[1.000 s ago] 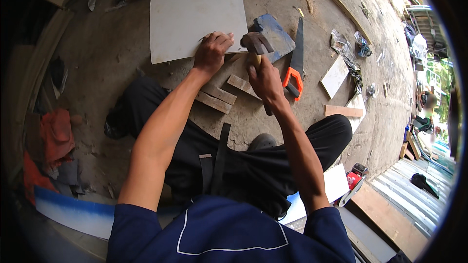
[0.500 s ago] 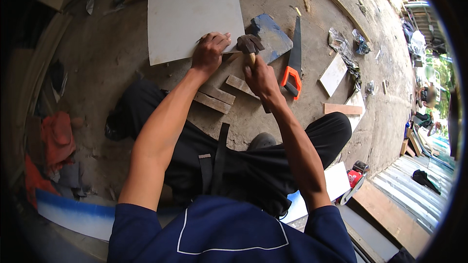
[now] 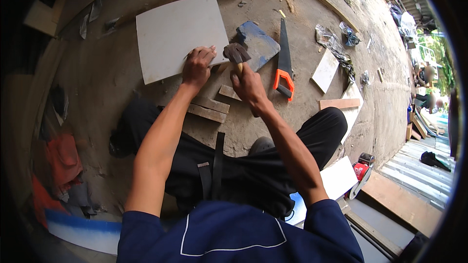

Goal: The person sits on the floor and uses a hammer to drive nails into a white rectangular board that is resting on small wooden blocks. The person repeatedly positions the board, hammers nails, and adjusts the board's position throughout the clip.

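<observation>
At upper centre, the left hand (image 3: 197,65) presses the tile (image 3: 178,36) flat; the right hand (image 3: 248,85) grips the hammer (image 3: 236,53) (light taps near the edge seem wisest).

Bare dusty concrete floor (image 3: 122,73), daylight, corrugated metal sheets (image 3: 419,175) at right edge
</observation>
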`<state>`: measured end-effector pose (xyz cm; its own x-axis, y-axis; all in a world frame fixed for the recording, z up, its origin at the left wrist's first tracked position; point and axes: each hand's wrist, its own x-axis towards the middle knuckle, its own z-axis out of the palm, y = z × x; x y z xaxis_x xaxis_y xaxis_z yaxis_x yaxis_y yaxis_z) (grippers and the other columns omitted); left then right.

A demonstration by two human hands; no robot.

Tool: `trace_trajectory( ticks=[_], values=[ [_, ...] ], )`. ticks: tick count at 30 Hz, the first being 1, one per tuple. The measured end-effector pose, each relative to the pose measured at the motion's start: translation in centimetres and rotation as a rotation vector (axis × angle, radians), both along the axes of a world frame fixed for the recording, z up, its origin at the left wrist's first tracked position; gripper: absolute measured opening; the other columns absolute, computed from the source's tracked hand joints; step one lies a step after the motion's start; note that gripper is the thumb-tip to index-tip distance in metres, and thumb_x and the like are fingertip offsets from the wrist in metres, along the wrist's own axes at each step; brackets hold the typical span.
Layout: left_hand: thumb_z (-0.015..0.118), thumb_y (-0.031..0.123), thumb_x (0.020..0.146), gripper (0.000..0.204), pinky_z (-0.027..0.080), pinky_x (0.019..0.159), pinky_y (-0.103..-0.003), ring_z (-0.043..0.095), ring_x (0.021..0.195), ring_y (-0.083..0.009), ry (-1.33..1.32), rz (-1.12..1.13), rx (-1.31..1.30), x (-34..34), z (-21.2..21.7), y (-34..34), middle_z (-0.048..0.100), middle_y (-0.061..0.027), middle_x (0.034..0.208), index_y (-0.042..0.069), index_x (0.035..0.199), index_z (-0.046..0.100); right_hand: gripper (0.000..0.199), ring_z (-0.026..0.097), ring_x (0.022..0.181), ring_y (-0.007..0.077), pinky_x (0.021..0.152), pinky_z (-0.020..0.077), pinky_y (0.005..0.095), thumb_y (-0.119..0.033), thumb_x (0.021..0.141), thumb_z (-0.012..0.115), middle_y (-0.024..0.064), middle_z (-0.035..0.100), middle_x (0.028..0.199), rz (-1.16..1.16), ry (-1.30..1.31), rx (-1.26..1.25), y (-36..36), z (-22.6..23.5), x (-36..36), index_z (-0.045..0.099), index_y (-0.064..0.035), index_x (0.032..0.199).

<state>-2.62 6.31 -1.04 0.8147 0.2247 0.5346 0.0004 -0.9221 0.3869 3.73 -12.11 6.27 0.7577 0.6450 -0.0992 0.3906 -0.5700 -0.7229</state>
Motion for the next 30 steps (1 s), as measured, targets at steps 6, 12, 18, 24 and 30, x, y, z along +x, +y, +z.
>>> trace_trajectory(
  ticks=[6, 12, 18, 24, 30],
  values=[
    [0.062, -0.006, 0.07, 0.035, 0.043, 0.097, -0.036, 0.055, 0.11, -0.0223, 0.012, 0.01, 0.016, -0.2, 0.5, -0.3, 0.065, -0.0001, 0.114, 0.01, 0.102, 0.066, 0.027, 0.06, 0.081, 0.0497, 0.07, 0.047, 0.0505, -0.019, 0.088, 0.059, 0.03, 0.061, 0.08, -0.008, 0.023, -0.027, -0.4, -1.0, 0.6, 0.049, 0.0018, 0.101],
    [0.061, -0.007, 0.069, 0.038, 0.042, 0.097, -0.037, 0.054, 0.111, -0.0233, 0.037, 0.009, 0.028, -0.4, 0.5, -0.7, 0.064, -0.0018, 0.115, 0.009, 0.103, 0.064, 0.028, 0.06, 0.082, 0.051, 0.072, 0.0474, 0.0543, -0.02, 0.087, 0.059, 0.0322, 0.062, 0.083, 0.016, -0.007, -0.009, -0.7, -1.1, 1.9, 0.047, 0.002, 0.1],
    [0.061, -0.008, 0.066, 0.041, 0.043, 0.098, -0.038, 0.054, 0.112, -0.026, 0.059, 0.011, 0.046, -0.5, 0.6, -0.9, 0.063, -0.0044, 0.117, 0.007, 0.104, 0.062, 0.031, 0.061, 0.083, 0.0516, 0.076, 0.0491, 0.0542, -0.023, 0.087, 0.06, 0.0341, 0.062, 0.084, 0.079, 0.024, -0.017, -0.6, -0.2, 2.8, 0.05, 0.0048, 0.095],
    [0.068, 0.004, 0.071, 0.041, 0.042, 0.099, -0.041, 0.052, 0.113, -0.0295, 0.187, 0.042, 0.073, -0.2, 2.2, -1.8, 0.06, -0.0076, 0.121, 0.009, 0.111, 0.061, 0.039, 0.063, 0.086, 0.0487, 0.078, 0.0499, 0.0536, -0.03, 0.088, 0.06, 0.0329, 0.064, 0.088, 0.06, 0.091, -0.153, -3.1, 1.2, 5.9, 0.054, 0.0062, 0.1],
    [0.07, 0.026, 0.083, 0.051, 0.037, 0.102, -0.049, 0.047, 0.12, -0.0359, 0.331, 0.13, 0.321, 0.9, 3.4, -5.0, 0.055, -0.016, 0.123, 0.022, 0.132, 0.058, 0.039, 0.064, 0.089, 0.046, 0.081, 0.0505, 0.0525, -0.029, 0.085, 0.059, 0.0319, 0.065, 0.091, 0.063, 0.115, -0.296, -7.5, -1.6, 8.9, 0.06, 0.0068, 0.099]
  ],
)
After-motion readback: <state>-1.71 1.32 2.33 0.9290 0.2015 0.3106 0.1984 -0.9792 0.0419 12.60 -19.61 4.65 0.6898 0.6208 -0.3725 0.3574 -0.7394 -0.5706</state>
